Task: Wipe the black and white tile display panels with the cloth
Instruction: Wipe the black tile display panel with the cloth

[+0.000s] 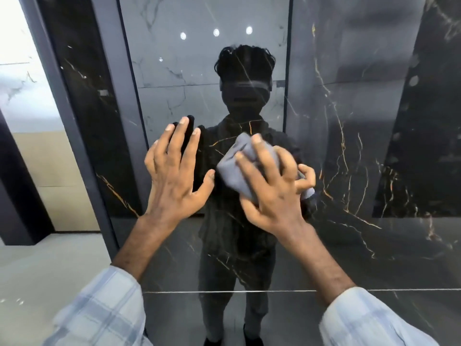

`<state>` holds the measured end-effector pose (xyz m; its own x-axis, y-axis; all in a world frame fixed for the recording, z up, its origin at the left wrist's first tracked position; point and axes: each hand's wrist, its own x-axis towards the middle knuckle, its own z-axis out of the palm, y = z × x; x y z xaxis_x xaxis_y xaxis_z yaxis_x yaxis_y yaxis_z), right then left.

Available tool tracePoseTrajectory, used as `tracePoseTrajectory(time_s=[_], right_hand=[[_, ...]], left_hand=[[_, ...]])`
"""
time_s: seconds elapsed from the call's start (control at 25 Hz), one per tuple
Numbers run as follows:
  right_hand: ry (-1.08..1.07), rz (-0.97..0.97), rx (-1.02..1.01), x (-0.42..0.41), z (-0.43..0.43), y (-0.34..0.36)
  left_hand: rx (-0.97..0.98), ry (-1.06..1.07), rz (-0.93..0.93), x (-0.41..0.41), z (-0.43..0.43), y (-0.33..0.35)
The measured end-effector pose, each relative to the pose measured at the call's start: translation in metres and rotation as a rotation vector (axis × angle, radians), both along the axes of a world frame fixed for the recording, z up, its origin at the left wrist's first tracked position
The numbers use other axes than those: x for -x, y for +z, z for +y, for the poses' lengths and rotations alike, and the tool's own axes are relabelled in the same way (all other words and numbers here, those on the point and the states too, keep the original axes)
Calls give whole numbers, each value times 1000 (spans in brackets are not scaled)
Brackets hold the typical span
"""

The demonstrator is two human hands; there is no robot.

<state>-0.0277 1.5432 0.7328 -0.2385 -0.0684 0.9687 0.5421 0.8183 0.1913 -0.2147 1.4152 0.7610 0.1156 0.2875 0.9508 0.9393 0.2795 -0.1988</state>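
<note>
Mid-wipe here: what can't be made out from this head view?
1. Head view: how much of the cloth meets the black panel; the right hand covers it.
2. Smears on that panel: masked by the person's reflection and glare.
3. Panel's top and right side: cut off by the picture's edges.
4. White panel: cut off at the left edge, partly behind the dark frame post.

Right hand (272, 186): fingers spread and curled over the bunched cloth (233, 168), gripping it, thumb at the cloth's lower edge. Left hand (174, 176): just left of the cloth, fingers straight, splayed, pointing up; thumb tip near the cloth. Both forearms are bare and rise from below the cloth.
</note>
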Motion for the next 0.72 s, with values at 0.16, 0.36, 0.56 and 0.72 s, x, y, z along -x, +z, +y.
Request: tracePoseTrajectory(time_s=[0.16,0.36,0.56,0.72], right_hand=[[-2,179,74,-13,20,37],[-9,-120,-230,-2,9,49],[-58,415,217,3,9,95],[7,-143,-322,11,9,97]], left_hand=[[-36,23,53,19,2,36],[-48,105,66,24,5,35],[-83,78,71,23,7,37],[-65,8,106,27,-3,49]])
